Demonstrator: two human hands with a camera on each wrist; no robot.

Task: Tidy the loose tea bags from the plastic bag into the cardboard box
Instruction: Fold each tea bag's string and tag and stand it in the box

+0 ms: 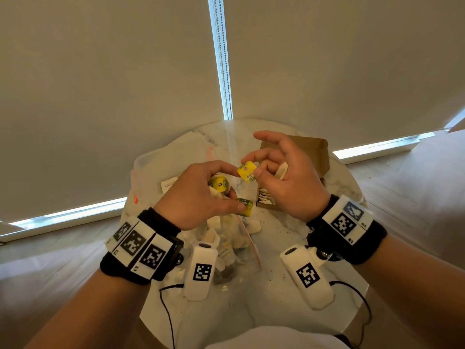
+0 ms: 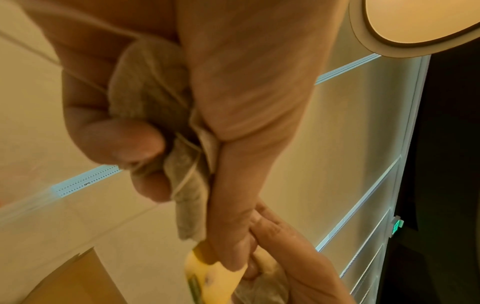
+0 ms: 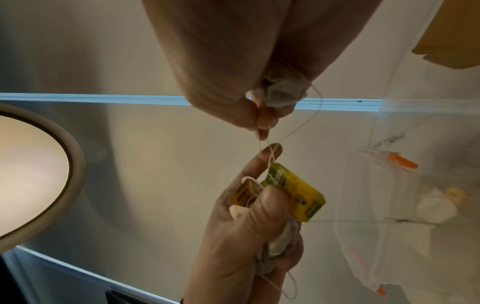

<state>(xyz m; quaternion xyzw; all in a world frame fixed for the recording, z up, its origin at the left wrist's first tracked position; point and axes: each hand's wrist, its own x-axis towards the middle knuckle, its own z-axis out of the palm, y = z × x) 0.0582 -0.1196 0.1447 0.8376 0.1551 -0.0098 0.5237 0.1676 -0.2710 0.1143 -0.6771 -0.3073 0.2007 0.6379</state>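
- Yellow paper tag [image 1: 247, 171] with green print, pinched between both hands above the table [image 1: 276, 280].
- Left hand [image 1: 196, 195] — fingers curled round crumpled beige tea bags [image 2: 153, 92].
- Right hand [image 1: 284, 177] grips another bag, strings tangled.
- Cardboard box [image 1: 314, 157] far right; plastic bag [image 1: 234, 243] near — more bags inside.

Glossy white marble round table [image 1: 289, 260]; clear, shiny plastic zip bag [image 1: 231, 248]; matt brown cardboard box [image 1: 314, 152]; porous beige paper tea bags [image 2: 148, 88] with glossy yellow paper tags [image 1: 247, 171].
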